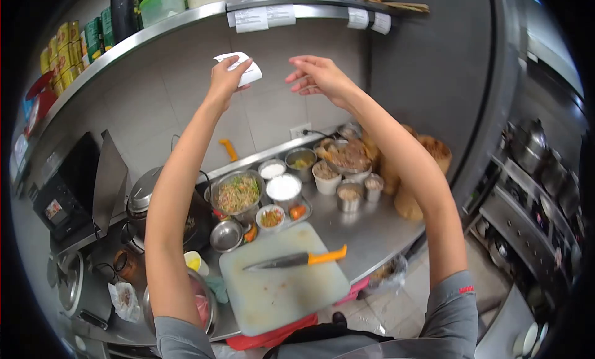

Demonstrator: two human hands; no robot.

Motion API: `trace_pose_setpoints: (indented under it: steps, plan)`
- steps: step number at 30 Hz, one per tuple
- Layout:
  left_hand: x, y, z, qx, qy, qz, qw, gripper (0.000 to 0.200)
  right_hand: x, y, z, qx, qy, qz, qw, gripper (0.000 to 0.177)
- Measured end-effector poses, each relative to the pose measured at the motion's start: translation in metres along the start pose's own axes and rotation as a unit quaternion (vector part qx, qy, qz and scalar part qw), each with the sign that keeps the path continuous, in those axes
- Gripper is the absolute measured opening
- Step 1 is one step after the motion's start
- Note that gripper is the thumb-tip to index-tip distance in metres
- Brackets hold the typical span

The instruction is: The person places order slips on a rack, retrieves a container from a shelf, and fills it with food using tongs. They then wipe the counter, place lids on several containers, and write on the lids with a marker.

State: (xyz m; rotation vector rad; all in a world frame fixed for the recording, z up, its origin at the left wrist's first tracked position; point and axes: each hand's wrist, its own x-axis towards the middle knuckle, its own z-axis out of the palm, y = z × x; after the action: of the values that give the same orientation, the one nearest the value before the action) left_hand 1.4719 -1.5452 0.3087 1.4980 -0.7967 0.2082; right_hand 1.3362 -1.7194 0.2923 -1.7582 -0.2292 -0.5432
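Two hands: left hand point(230, 75), right hand point(319, 79); one slip point(253, 74) held; four tickets point(251, 18) on shelf point(186, 18) edge; one lidded box point(162, 3); one knife point(294, 259); one board point(279, 291); three white bowls point(284, 187); one white cup point(326, 178); three steel tubs point(349, 197) on desk point(372, 229)

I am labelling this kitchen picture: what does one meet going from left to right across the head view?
Black appliance → metal lid → left hand holding paper slip → right hand → brown paper bags → steel pot.
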Motion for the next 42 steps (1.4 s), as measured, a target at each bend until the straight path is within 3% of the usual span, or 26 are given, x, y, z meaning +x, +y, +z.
trace_pose_setpoints:
  steps: [3,8,9,12,15,19,25,29,31,32,33,35,36,37,41,42]
  plan:
    - [0.068,-0.005,0.015,-0.018,0.076,-0.019,0.997,0.069,0.090,0.008,-0.024,0.072,0.012,-0.026,0.997,0.043]
    - [0.126,0.000,0.035,-0.087,0.148,-0.032,0.985,0.056,0.193,0.019,-0.041,0.197,0.040,-0.017,0.979,0.040]
    - [0.131,-0.001,0.039,-0.097,0.158,-0.031,0.982,0.053,0.205,0.021,-0.042,0.236,0.054,-0.005,0.970,0.029]
    - [0.155,-0.019,0.046,-0.103,0.171,0.031,0.979,0.035,0.218,0.039,-0.058,0.244,0.023,-0.064,0.967,0.018]
    - [0.143,-0.025,0.073,-0.108,0.175,0.076,0.976,0.025,0.198,0.055,-0.092,0.303,0.070,-0.082,0.947,0.016]
    - [0.145,-0.035,0.115,-0.005,0.189,0.067,0.980,0.021,0.167,0.056,-0.127,0.301,0.070,-0.087,0.947,0.016]
    - [0.166,-0.020,0.152,-0.039,0.201,0.052,0.977,0.025,0.191,0.037,-0.125,0.279,0.158,-0.066,0.945,0.012]
    - [0.203,-0.024,0.141,0.003,0.195,0.005,0.981,0.030,0.205,0.033,-0.123,0.237,0.196,-0.053,0.950,0.027]
    - [0.163,0.006,0.125,0.206,0.109,0.010,0.972,0.031,0.193,0.037,-0.119,0.237,0.219,-0.044,0.945,0.050]
    - [0.143,0.018,0.117,0.306,0.064,0.014,0.950,0.032,0.191,0.041,-0.118,0.299,0.167,-0.046,0.938,0.062]
    - [0.135,0.019,0.108,0.380,0.049,0.052,0.922,0.020,0.191,0.047,-0.116,0.360,0.114,-0.049,0.925,0.075]
    - [0.111,0.018,0.092,0.330,0.079,0.282,0.897,0.021,0.198,0.060,-0.115,0.443,-0.021,-0.088,0.892,0.100]
    - [0.102,0.019,0.089,0.297,0.090,0.392,0.866,0.024,0.197,0.058,-0.113,0.481,-0.028,-0.092,0.871,0.098]
    - [0.096,0.019,0.089,0.222,0.100,0.324,0.914,0.033,0.195,0.058,-0.108,0.518,-0.034,-0.095,0.850,0.096]
    - [0.120,-0.013,0.073,0.194,0.073,0.137,0.969,0.028,0.169,0.044,-0.092,0.599,-0.026,-0.133,0.790,0.075]
    - [0.121,-0.012,0.075,0.184,0.064,0.141,0.971,0.027,0.164,0.040,-0.091,0.607,-0.027,-0.147,0.780,0.070]
